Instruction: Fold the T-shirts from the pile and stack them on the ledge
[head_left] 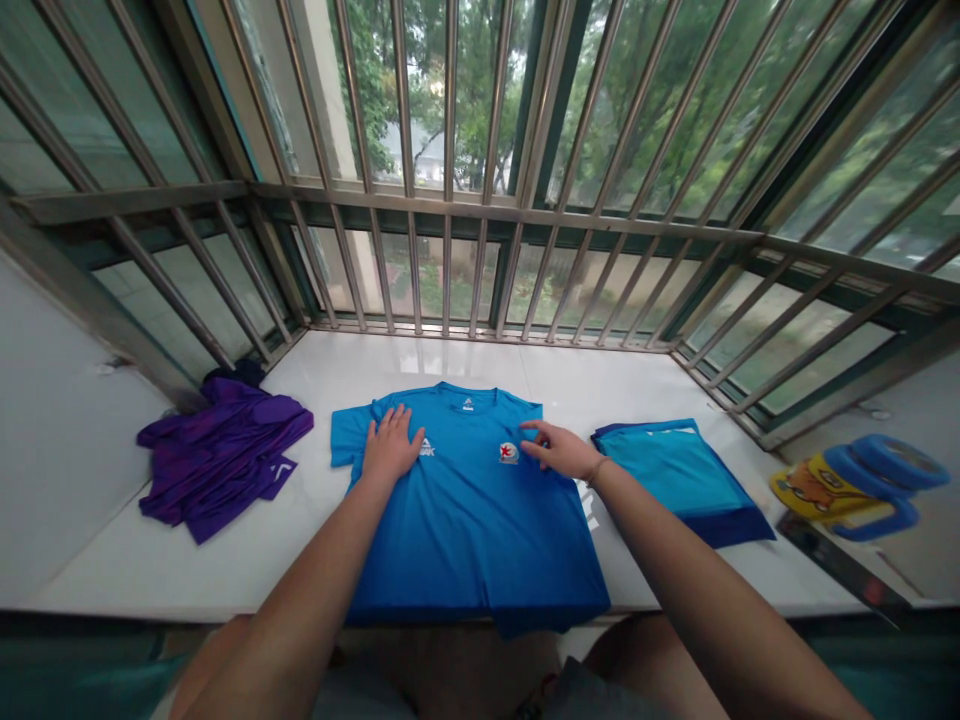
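Observation:
A blue T-shirt lies face up on the white ledge, its collar toward the window and its hem at the near edge. My left hand rests flat on the shirt's left chest, fingers spread, partly over a white logo. At the right shoulder my right hand is beside the round red and white badge. Its index finger is stretched out and the others are bent, with nothing visible between them. The left sleeve lies spread out; the right sleeve is mostly not visible.
A crumpled purple garment lies at left on the white ledge. To the right is a folded blue and teal garment, then a yellow jug with a blue lid and handle beside a dark flat object. Metal bars line the window.

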